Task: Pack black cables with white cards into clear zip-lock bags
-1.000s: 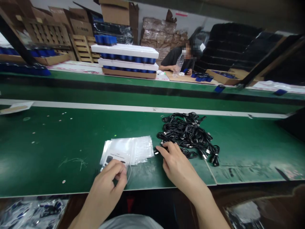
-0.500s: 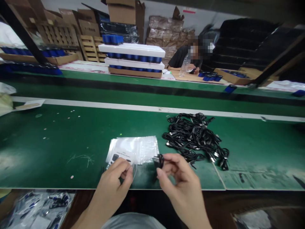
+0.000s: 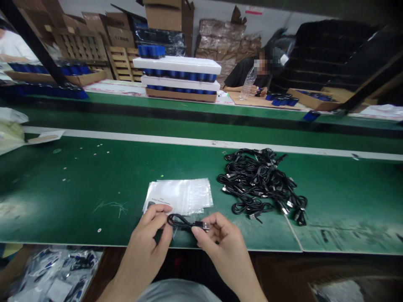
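My left hand (image 3: 147,243) and my right hand (image 3: 220,245) meet at the near edge of the green table (image 3: 78,188). Between them they hold one coiled black cable (image 3: 184,222); the right fingers pinch its plug end, the left fingers pinch the coil and what looks like a clear bag, hard to make out. Just beyond the hands lies a stack of clear zip bags (image 3: 181,196) with printed cards inside. A pile of several black cables (image 3: 261,182) lies to the right of the stack.
A green conveyor (image 3: 189,126) runs behind the table. Beyond it stand white foam trays with blue items (image 3: 176,75), cardboard boxes and pallets. A person (image 3: 248,75) sits at the far bench. A bin of bagged items (image 3: 53,277) sits below the table at left.
My right hand took one cable from the pile and brought it toward me. It now stretches between both hands, nearer the left hand than half a second ago.
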`<move>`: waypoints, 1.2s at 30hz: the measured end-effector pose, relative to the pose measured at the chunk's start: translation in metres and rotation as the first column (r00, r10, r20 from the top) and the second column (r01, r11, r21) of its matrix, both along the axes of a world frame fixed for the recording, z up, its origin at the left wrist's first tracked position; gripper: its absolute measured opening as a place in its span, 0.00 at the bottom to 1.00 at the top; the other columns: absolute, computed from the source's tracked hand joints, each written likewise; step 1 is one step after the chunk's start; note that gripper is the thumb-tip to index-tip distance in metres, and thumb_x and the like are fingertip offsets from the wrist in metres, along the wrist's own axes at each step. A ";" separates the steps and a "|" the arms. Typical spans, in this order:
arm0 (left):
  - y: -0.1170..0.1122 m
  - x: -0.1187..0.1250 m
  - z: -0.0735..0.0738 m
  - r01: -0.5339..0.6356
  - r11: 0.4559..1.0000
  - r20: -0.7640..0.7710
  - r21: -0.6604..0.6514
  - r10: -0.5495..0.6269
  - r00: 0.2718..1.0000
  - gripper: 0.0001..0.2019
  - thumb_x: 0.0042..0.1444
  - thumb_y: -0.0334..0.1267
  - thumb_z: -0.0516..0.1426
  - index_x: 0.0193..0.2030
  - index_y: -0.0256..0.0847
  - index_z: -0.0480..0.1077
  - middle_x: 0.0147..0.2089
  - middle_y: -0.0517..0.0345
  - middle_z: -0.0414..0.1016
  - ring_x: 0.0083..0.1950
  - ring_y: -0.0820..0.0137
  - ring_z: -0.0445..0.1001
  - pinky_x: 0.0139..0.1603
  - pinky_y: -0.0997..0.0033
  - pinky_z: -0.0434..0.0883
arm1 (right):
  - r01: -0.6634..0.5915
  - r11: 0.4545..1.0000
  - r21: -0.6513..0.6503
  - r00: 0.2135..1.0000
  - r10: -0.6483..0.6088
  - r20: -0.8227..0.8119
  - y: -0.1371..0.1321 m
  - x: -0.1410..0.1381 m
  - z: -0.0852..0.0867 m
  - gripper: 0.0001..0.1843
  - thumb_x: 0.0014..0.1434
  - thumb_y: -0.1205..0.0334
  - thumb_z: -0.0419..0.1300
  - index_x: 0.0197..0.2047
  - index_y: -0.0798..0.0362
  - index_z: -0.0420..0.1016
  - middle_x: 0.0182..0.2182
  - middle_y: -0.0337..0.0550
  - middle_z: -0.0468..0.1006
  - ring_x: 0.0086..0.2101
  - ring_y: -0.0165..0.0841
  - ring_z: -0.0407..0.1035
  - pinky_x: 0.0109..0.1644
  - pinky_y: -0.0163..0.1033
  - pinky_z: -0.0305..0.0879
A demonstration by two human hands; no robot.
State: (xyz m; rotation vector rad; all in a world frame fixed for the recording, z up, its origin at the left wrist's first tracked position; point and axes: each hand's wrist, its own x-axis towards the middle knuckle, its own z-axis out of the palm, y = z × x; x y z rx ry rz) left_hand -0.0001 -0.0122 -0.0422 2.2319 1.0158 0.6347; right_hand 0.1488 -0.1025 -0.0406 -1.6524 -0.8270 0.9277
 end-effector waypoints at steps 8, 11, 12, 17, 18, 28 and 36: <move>-0.013 -0.002 0.001 -0.035 0.981 0.025 0.193 0.031 0.999 0.09 0.61 0.34 0.49 0.33 0.44 0.67 0.55 0.55 0.69 0.55 0.67 0.68 0.52 0.68 0.65 | -0.010 0.998 0.054 0.967 -0.004 0.256 -0.005 -0.010 0.002 0.14 0.55 0.56 0.60 0.22 0.52 0.64 0.12 0.31 0.65 0.14 0.24 0.58 0.19 0.28 0.51; -0.018 -0.001 0.003 -0.023 0.958 0.034 0.287 0.013 0.999 0.07 0.60 0.31 0.49 0.33 0.44 0.65 0.58 0.53 0.66 0.58 0.66 0.65 0.53 0.68 0.64 | 0.061 0.986 0.153 0.988 -0.082 0.134 -0.001 -0.020 -0.004 0.14 0.57 0.55 0.59 0.24 0.53 0.68 0.14 0.34 0.71 0.16 0.27 0.65 0.20 0.29 0.59; -0.019 0.000 0.003 -0.025 0.952 0.040 0.307 0.014 0.999 0.07 0.60 0.31 0.49 0.33 0.44 0.65 0.59 0.53 0.64 0.58 0.66 0.64 0.53 0.67 0.64 | 0.092 0.979 0.181 0.989 -0.111 0.100 0.001 -0.023 -0.006 0.12 0.57 0.56 0.59 0.25 0.53 0.70 0.16 0.36 0.73 0.17 0.28 0.68 0.22 0.29 0.62; -0.020 -0.002 0.005 -0.030 0.945 0.050 0.325 0.014 0.999 0.07 0.59 0.29 0.50 0.32 0.43 0.63 0.61 0.52 0.61 0.59 0.66 0.63 0.54 0.67 0.65 | -0.075 0.942 0.327 0.964 -0.016 0.267 0.003 -0.030 -0.010 0.11 0.61 0.68 0.53 0.42 0.51 0.76 0.35 0.44 0.80 0.35 0.33 0.75 0.37 0.33 0.71; -0.020 -0.003 0.005 -0.031 0.947 0.055 0.319 0.014 0.998 0.07 0.59 0.29 0.50 0.32 0.43 0.63 0.61 0.52 0.60 0.59 0.65 0.63 0.55 0.66 0.65 | -0.148 0.926 0.347 0.940 0.023 0.341 0.002 -0.030 -0.009 0.15 0.62 0.71 0.51 0.45 0.51 0.75 0.38 0.46 0.79 0.37 0.33 0.74 0.40 0.34 0.70; -0.041 0.003 0.005 -0.043 0.969 0.160 0.244 0.003 0.987 0.09 0.57 0.27 0.49 0.29 0.43 0.64 0.64 0.54 0.54 0.64 0.58 0.59 0.60 0.53 0.62 | 0.134 0.938 0.319 0.894 -0.253 0.370 0.012 -0.035 -0.012 0.10 0.50 0.69 0.63 0.37 0.51 0.69 0.39 0.46 0.73 0.37 0.36 0.70 0.38 0.40 0.67; -0.018 -0.012 0.018 0.047 0.971 0.043 0.235 -0.059 0.997 0.22 0.49 0.46 0.62 0.50 0.48 0.65 0.57 0.49 0.71 0.60 0.51 0.67 0.65 0.36 0.43 | -0.372 0.922 0.103 0.902 0.334 0.274 0.013 -0.007 0.020 0.08 0.54 0.72 0.61 0.26 0.52 0.75 0.24 0.34 0.75 0.27 0.28 0.68 0.32 0.31 0.60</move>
